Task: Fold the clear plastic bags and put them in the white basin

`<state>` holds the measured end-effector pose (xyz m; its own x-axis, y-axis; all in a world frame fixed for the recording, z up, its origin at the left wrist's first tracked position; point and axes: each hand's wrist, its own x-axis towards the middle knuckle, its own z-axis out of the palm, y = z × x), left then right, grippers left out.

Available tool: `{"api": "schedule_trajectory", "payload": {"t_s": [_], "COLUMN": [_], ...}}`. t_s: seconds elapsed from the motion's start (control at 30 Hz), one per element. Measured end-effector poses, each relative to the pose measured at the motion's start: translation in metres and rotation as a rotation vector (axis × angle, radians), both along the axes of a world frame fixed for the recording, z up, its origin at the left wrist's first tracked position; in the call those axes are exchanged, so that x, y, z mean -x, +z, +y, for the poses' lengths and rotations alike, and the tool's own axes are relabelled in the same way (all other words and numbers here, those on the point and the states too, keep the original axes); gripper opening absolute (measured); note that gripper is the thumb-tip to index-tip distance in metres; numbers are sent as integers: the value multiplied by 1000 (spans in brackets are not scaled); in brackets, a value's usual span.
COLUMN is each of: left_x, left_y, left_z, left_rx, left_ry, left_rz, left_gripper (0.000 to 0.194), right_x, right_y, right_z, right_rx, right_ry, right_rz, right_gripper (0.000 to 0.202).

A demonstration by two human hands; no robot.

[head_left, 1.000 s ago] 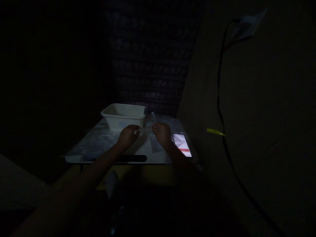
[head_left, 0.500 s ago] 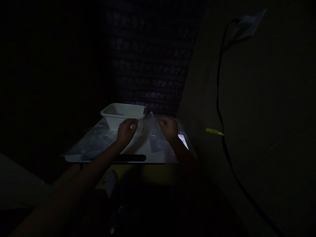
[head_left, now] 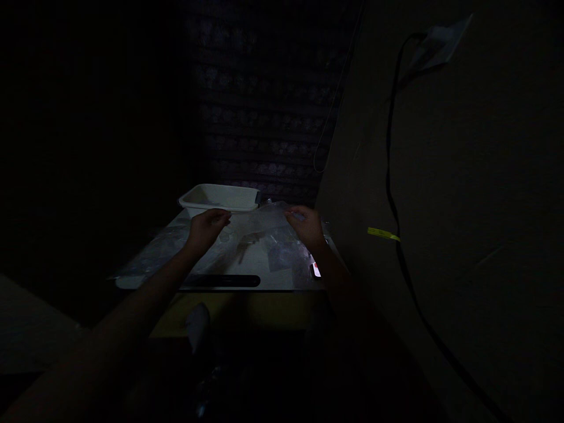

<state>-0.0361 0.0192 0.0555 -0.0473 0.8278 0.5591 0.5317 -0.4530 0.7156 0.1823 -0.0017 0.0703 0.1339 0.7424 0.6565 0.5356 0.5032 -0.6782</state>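
In dim light, my left hand (head_left: 206, 231) is pinched closed in front of the white bin (head_left: 219, 207); whatever it grips is too small and dark to name. My right hand (head_left: 307, 225) is also closed, its thumb and finger on a clear plastic bag (head_left: 267, 218) that spreads to the left of it. More clear plastic (head_left: 282, 252) lies on the white table (head_left: 251, 267) below that hand. Other crumpled plastic (head_left: 165, 249) covers the table's left side, beyond my left forearm.
A lit phone (head_left: 316, 269) lies by my right wrist, near the table's right edge. A dark slot (head_left: 233, 281) runs along the front edge. On the right wall hangs a black cable (head_left: 389, 147) with a yellow tag (head_left: 382, 234).
My left hand has moved left and a little down, away from my right hand. My right hand has shifted slightly right, and more of the phone's lower part shows beside its wrist.
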Motion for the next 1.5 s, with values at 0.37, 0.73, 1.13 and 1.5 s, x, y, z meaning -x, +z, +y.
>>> {"api": "schedule_trajectory", "payload": {"t_s": [0.37,0.73,1.13,1.5], "left_x": [15,2,-3,3], "left_y": [5,-20,-36,-37], "left_z": [2,2,13,13], "left_rx": [231,669,664,684], "left_ry": [-85,-445,-323,-305], "left_rz": [-359,-509,-596,-643], "left_gripper": [13,26,22,11], "right_x": [-6,-20,-36,-45], "right_y": [-2,-26,-48,-61], "right_z": [2,17,27,31], "right_rx": [123,225,232,196], "right_ry": [57,8,-35,-59], "right_rz": [317,344,324,272], "right_gripper": [24,23,19,18]}}
